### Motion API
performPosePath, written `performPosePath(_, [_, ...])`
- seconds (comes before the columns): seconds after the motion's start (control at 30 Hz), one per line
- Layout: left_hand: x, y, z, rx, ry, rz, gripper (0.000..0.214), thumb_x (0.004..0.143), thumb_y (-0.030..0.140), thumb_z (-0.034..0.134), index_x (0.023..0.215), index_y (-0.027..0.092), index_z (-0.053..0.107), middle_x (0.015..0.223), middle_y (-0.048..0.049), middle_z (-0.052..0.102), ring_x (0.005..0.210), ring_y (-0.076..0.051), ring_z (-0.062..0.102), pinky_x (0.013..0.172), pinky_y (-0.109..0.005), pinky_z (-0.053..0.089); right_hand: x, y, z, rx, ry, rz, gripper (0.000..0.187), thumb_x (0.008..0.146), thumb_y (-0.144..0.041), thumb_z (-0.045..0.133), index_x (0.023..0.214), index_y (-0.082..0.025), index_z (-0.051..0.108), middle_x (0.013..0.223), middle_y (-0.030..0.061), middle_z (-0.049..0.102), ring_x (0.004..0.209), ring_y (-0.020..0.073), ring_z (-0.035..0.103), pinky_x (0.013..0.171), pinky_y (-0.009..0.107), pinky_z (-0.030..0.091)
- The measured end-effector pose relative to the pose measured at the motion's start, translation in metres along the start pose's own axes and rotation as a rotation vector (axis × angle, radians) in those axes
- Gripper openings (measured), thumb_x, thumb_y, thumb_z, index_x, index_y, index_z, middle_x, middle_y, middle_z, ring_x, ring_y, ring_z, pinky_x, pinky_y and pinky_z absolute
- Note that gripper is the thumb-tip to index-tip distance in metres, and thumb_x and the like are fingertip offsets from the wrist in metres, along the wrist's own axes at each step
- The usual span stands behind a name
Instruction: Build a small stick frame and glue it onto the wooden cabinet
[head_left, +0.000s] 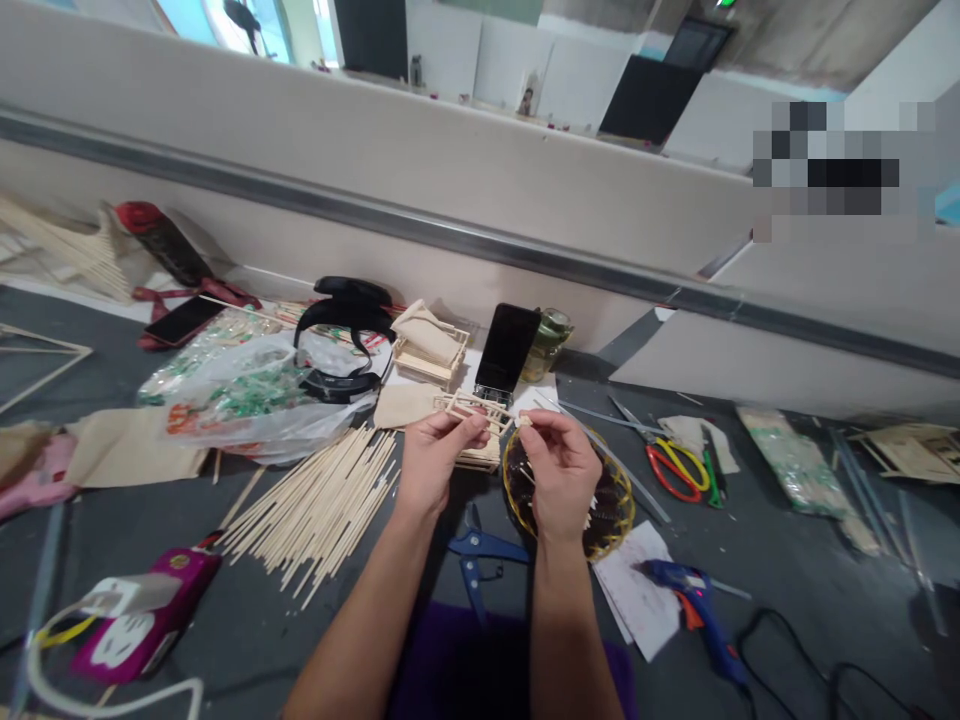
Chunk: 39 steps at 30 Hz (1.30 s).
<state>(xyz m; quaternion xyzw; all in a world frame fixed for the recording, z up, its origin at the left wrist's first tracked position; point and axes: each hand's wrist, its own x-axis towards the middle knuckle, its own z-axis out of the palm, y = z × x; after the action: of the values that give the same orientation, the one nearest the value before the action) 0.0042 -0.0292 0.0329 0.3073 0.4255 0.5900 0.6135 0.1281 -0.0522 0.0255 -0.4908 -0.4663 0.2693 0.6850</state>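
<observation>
My left hand (433, 458) and my right hand (559, 470) are raised close together above the grey table (765, 560). Both pinch a thin wooden stick (501, 421) between thumb and fingers, one hand at each end. Just behind the stick lies a small frame of glued sticks (474, 408). Under my right hand sits a dark round basket with a yellow rim (616, 508). A loose pile of bamboo sticks (319, 507) lies left of my left hand. Blue pliers (475, 550) rest between my forearms.
A blue glue gun (699, 607) lies on white paper at the right. Red-and-yellow scissors (673, 462), a propped black phone (507, 350), a glass jar (547, 342), black headphones (343, 335), a plastic bag (255, 400) and a pink power strip (142, 625) surround the work spot. A grey partition wall (450, 190) stands behind.
</observation>
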Motion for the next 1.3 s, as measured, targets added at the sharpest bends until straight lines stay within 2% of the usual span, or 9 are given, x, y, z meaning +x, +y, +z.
performPosePath(0.2, [-0.004,0.003,0.003,0.018,-0.014,0.024,0.026,0.058,0.036,0.085,0.067,0.014,0.074,0.072,-0.0040,0.071,0.059,-0.011,0.062,0.063,-0.024,0.053,-0.002,-0.005,-0.001,-0.225,-0.037,-0.196,0.012,0.083,-0.023,0.067,0.095,-0.023,0.068,0.086,0.0011,0.065,0.078,0.0153,0.058,0.071,0.030,0.047])
performPosePath(0.37, [-0.007,0.004,0.004,0.042,-0.041,0.045,0.022,0.062,0.033,0.083,0.069,0.014,0.075,0.069,-0.0034,0.070,0.060,-0.011,0.061,0.063,-0.023,0.052,-0.003,-0.006,0.000,-0.438,-0.037,-0.426,0.015,0.083,-0.020,0.066,0.096,-0.027,0.071,0.089,0.0032,0.067,0.086,0.0191,0.061,0.080,0.036,0.048])
performPosePath(0.47, [-0.009,0.003,0.004,0.066,-0.064,0.063,0.020,0.064,0.033,0.082,0.071,0.015,0.076,0.071,-0.0037,0.071,0.062,-0.012,0.061,0.064,-0.023,0.052,-0.003,-0.006,0.000,-0.499,-0.018,-0.471,0.017,0.082,-0.019,0.066,0.097,-0.027,0.071,0.102,0.0060,0.068,0.095,0.0210,0.062,0.087,0.040,0.048])
performPosePath(0.57, [-0.009,0.002,0.004,0.075,-0.085,0.072,0.019,0.066,0.032,0.081,0.073,0.016,0.076,0.070,-0.0027,0.071,0.062,-0.011,0.060,0.064,-0.022,0.051,-0.002,-0.009,-0.001,-0.416,-0.031,-0.393,0.015,0.083,-0.020,0.065,0.097,-0.025,0.069,0.106,0.0062,0.068,0.100,0.0212,0.063,0.093,0.042,0.047])
performPosePath(0.67, [-0.009,0.002,0.004,0.081,-0.106,0.076,0.018,0.067,0.032,0.080,0.073,0.016,0.076,0.069,-0.0021,0.070,0.061,-0.011,0.060,0.063,-0.022,0.051,-0.001,-0.011,-0.002,-0.220,-0.054,-0.213,0.008,0.083,-0.024,0.066,0.090,-0.023,0.067,0.103,0.0057,0.069,0.100,0.0216,0.064,0.095,0.043,0.047])
performPosePath(0.8, [-0.010,0.003,0.004,0.105,-0.155,0.066,0.017,0.068,0.031,0.079,0.076,0.016,0.077,0.073,-0.0033,0.071,0.064,-0.012,0.061,0.064,-0.023,0.051,0.001,-0.009,-0.005,0.043,-0.123,-0.001,0.007,0.079,-0.024,0.069,0.084,-0.022,0.064,0.098,0.0046,0.070,0.099,0.0213,0.064,0.092,0.042,0.048])
performPosePath(0.93, [-0.011,0.003,0.004,0.116,-0.206,0.042,0.016,0.069,0.030,0.078,0.077,0.017,0.078,0.077,-0.0045,0.073,0.068,-0.014,0.063,0.065,-0.024,0.052,0.003,-0.005,-0.009,0.170,-0.221,0.143,0.010,0.077,-0.024,0.071,0.083,-0.022,0.064,0.099,0.0041,0.068,0.094,0.0199,0.064,0.087,0.038,0.050])
performPosePath(1.07, [-0.011,0.002,0.005,0.113,-0.219,0.013,0.017,0.067,0.031,0.079,0.076,0.016,0.078,0.076,-0.0056,0.073,0.067,-0.015,0.064,0.065,-0.025,0.052,0.004,-0.004,-0.011,0.163,-0.245,0.187,0.014,0.073,-0.025,0.074,0.081,-0.022,0.063,0.090,0.0018,0.064,0.088,0.0177,0.062,0.082,0.033,0.050])
performPosePath(1.3, [-0.011,0.001,0.005,0.110,-0.226,0.010,0.018,0.067,0.030,0.080,0.075,0.015,0.077,0.074,-0.0056,0.072,0.065,-0.014,0.062,0.064,-0.025,0.052,0.003,-0.005,-0.009,0.114,-0.197,0.152,0.019,0.074,-0.028,0.073,0.088,-0.022,0.061,0.086,0.0004,0.060,0.082,0.0152,0.059,0.077,0.029,0.050])
